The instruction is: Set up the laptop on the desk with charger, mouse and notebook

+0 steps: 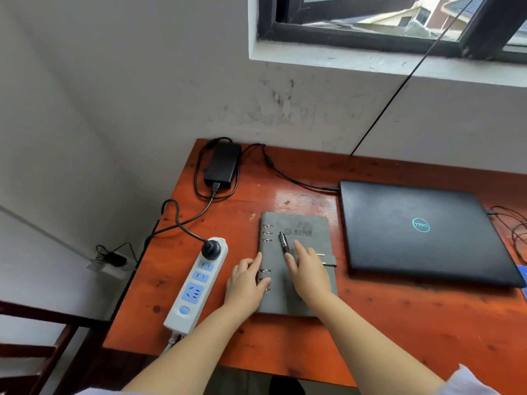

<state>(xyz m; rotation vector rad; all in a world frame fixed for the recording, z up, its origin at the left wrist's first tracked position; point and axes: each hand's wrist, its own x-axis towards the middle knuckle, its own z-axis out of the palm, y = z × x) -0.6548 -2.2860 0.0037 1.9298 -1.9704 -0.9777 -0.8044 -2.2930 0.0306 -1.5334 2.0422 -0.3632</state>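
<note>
A grey ring-bound notebook [308,223] lies shut on the orange-red wooden desk [399,317], left of a closed black laptop [399,223]. A black pen [283,241] rests on the notebook's cover. My left hand [245,283] lies flat against the notebook's ringed left edge, fingers spread. My right hand [308,273] presses flat on the cover, a fingertip touching the pen's lower end. The black charger brick [223,164] sits at the desk's far left corner; its cable runs to the laptop's left side, and its plug sits in a white power strip [196,286].
Thin black cables [513,226] loop at the laptop's right side, and a blue item [524,273] peeks in at the right edge. A wall with a window rises behind the desk. A dark wooden chair frame [37,346] stands low at the left.
</note>
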